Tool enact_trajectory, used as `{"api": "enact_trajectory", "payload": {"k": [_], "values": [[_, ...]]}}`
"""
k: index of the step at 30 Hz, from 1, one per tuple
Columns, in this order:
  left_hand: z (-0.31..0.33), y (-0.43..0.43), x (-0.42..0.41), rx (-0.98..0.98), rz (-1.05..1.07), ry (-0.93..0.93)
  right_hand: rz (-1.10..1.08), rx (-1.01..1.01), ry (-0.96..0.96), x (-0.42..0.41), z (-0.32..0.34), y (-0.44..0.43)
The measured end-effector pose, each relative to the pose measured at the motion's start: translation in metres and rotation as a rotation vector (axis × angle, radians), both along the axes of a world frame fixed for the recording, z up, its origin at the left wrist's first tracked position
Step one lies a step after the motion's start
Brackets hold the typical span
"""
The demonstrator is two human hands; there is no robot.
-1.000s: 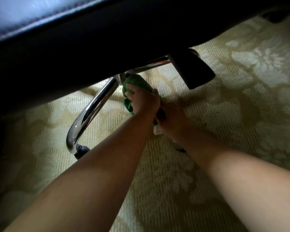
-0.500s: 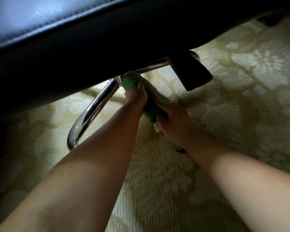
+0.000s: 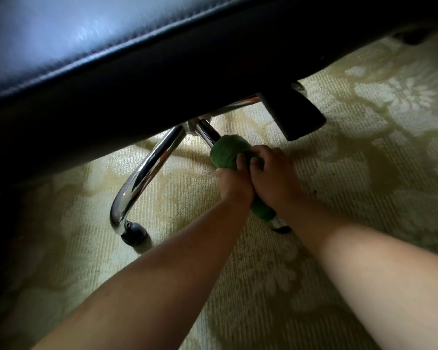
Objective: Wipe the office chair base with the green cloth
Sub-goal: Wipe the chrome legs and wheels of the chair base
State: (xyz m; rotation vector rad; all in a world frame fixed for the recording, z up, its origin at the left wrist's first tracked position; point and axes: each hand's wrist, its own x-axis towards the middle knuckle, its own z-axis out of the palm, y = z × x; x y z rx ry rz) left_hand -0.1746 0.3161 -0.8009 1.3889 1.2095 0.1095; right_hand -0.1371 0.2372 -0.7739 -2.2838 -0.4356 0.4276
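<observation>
The chair base (image 3: 142, 178) was smooth, mirror-glossy chromed metal, ending in a dull, dark, plastic-looking caster (image 3: 134, 233). The green cloth (image 3: 228, 150) looked soft, matt and finely textured. The seat (image 3: 86, 46) was black leather-like upholstery with a soft sheen and a stitched seam, and the carpet (image 3: 364, 152) was matt, ribbed weave.

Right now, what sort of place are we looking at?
Probably a carpeted home or office room, seen from floor level: black padded seat overhead, chrome chair base on a castor, pale floral carpet. A green cloth is wrapped round part of the base.
</observation>
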Motion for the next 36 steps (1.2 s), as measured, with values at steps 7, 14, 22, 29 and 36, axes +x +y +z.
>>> {"api": "enact_trajectory", "payload": {"k": [7,14,22,29,36], "values": [[0.010,0.018,0.017,-0.026,0.057,-0.003,-0.010,0.053,-0.011,-0.002,0.005,0.004],[0.009,0.049,0.036,-0.020,0.063,-0.018,0.065,0.052,-0.023,-0.007,0.005,-0.002],[0.013,0.085,0.054,-0.054,0.115,-0.035,0.099,0.029,-0.048,-0.010,-0.003,-0.016],[0.005,0.089,0.056,-0.035,0.093,-0.048,0.121,0.003,-0.042,-0.009,-0.002,-0.026],[-0.004,0.079,0.047,0.023,0.031,-0.004,0.003,0.043,0.112,0.001,0.001,-0.032]]}}
